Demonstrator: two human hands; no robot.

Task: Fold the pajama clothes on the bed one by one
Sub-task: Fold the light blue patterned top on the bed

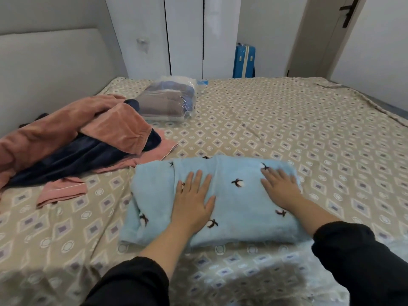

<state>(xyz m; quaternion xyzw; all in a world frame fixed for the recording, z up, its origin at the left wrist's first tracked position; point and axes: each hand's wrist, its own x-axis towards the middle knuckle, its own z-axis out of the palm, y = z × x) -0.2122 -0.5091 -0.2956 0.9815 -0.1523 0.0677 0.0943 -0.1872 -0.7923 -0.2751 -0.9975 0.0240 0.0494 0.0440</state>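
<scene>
While both palms lie flat on it, the light blue fleece pajama piece with small dark bird prints (234,195) sits folded into a thick rectangle in the lower centre of the frame, on the bed with the beige diamond-patterned sheet (287,129). The left hand (194,199) presses down on the middle of the fold with fingers straight and slightly spread, gripping nothing. The right hand (281,186) rests on the right part of the same fold, fingers also straight and fanned toward the far edge, holding nothing. Black sleeves cover both forearms near the bottom of the frame.

At centre left, a loose heap of unfolded clothes lies on the sheet: a salmon-pink velvety garment (66,129) draped over a dark navy plush garment (72,160), apart from the blue fold. Behind the heap, toward upper centre, a clear plastic bag of folded fabrics (167,100) rests on the bed. A blue hard-shell suitcase (244,60) stands against the white wardrobe doors (185,36).
</scene>
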